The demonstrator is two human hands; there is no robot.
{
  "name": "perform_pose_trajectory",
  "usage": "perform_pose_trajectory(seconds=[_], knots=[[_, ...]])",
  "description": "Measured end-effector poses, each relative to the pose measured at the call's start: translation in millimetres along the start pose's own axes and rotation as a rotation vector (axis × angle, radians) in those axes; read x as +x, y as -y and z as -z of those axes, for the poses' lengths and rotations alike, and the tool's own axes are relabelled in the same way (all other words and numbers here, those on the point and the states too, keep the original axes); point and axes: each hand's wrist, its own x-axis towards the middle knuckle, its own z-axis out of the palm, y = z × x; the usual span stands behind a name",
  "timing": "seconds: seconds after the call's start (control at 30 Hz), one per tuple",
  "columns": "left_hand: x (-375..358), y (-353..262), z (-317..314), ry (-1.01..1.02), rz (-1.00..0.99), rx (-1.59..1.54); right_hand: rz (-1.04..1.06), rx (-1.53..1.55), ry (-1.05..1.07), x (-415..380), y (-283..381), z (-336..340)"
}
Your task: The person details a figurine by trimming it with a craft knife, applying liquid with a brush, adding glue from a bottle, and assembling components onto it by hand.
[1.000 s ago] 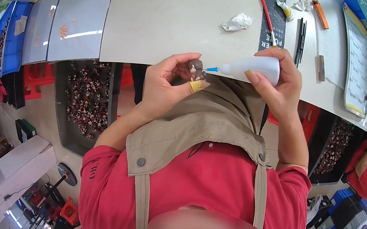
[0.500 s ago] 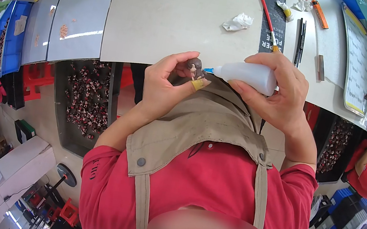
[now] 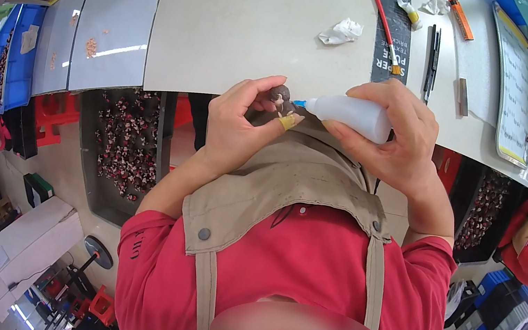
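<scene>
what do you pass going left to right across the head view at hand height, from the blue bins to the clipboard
blue bins → left hand → small figurine → blue nozzle tip → white squeeze bottle → right hand → clipboard

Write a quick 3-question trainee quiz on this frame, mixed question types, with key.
1. True or false: the left hand holds a small figurine.
2. What does the right hand grip? A) red pencil B) white squeeze bottle C) crumpled tissue
3. Fill in: the bottle's blue tip points at the ____.

Key: 1 true; 2 B; 3 figurine.
</scene>
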Motion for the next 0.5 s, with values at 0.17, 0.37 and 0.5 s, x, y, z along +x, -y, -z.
perform_pose_trajectory(seconds=[0.17,0.37,0.5], knots=[[0,-1,3,-0.003,-0.052,0.102,0.025,-0.011,0.008,1,-2,-2],[3,-7,10,-0.058,-0.115,0.122,-0.125,0.053,-0.033,4,-2,0],[3,-1,16,-0.084,-0.162,0.215,-0.267,0.214,-0.065,1,-8,-5]])
